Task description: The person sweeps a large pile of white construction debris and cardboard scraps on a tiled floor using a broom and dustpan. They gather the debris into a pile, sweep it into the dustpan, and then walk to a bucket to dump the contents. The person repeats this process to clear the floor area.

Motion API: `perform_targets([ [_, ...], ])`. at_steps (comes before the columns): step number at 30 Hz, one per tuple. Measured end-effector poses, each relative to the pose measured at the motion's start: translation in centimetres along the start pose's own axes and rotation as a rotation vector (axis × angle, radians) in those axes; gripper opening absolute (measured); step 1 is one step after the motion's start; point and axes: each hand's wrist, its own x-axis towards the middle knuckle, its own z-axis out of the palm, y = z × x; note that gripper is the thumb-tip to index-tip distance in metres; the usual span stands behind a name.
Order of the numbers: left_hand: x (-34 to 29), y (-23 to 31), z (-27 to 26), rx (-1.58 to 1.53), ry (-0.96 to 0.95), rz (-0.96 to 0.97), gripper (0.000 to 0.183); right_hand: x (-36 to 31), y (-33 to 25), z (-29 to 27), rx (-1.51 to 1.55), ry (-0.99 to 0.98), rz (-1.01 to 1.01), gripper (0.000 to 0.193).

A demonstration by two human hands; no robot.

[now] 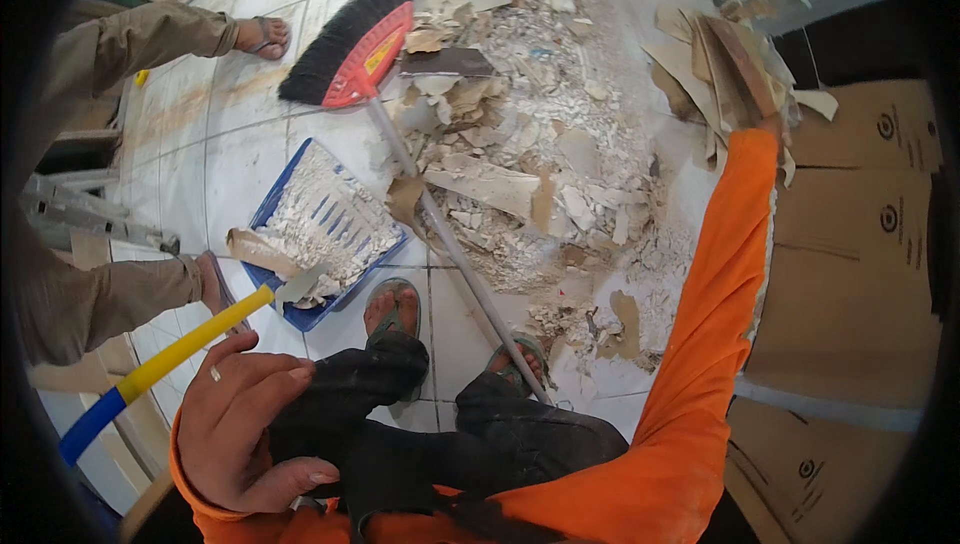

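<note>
Head view: we see one yellow label [380,56] on one red-and-black broom [347,82] and three round marks [889,219] on the brown boxes [840,314]. Our left hand [248,424] is loose beside one yellow-and-blue stick [195,337], near one blue dustpan [277,189]. Our right hand [768,122], partly hidden, grips torn sheets [708,79] near one rubble pile [550,124].

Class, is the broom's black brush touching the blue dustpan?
Apart. The head view plainly shows a strip of white floor tile between the black brush and the dustpan.
</note>
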Motion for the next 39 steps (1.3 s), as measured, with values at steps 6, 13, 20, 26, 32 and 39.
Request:
perform_targets([
  [6, -0.1, -0.5, -0.3, -0.008, -0.067, -0.006, 0.059, -11.8, 16.5, 10.9, -0.330, -0.786, -0.573, 0.058],
  [13, -1.0, -0.2, -1.0, -0.005, -0.030, -0.104, 0.058, -32.2, 15.0, 12.1, -1.220, -1.327, -1.237, 0.055],
  [20, -1.5, -1.7, -0.6, -0.006, 0.046, -0.198, 0.060, -30.6, 14.5, 11.9, -0.990, -1.328, -1.037, 0.025],
  [26, -0.7, -1.6, -1.7, -0.023, -0.018, -0.195, 0.058, -26.2, 14.5, 18.9, -0.747, -1.072, -0.525, 0.034],
  [32, 0.4, -3.7, -0.7, -0.082, -0.021, -0.153, 0.058, -22.7, 18.7, 20.5, -0.903, -0.926, -0.382, 0.040],
  [39, 1.0, -2.0, -0.8, -0.115, 0.028, -0.215, 0.060, -22.9, 18.4, 20.1, -0.356, -0.795, -0.313, 0.025],
])
